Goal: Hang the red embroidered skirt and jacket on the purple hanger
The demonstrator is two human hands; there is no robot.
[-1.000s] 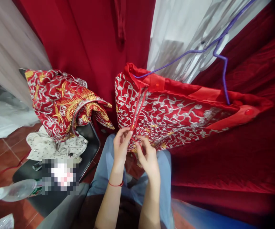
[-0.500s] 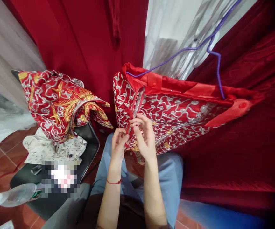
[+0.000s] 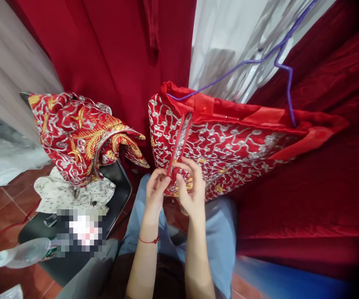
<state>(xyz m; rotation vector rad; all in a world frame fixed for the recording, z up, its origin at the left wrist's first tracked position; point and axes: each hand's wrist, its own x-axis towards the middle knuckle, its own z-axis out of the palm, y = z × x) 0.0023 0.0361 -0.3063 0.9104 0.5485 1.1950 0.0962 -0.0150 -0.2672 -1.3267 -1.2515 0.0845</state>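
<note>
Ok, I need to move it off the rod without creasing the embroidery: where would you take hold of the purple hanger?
Probably grip the purple hanger at its bare neck, just above the red garment, coming from above. The arms are buried in the fabric, and both hands pinch the red strips lower down.

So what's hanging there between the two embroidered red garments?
In the head view, a plain dark red curtain hangs between the embroidered garment on the chair and the garment on the purple hanger, with a bit of the black chair below.
</note>
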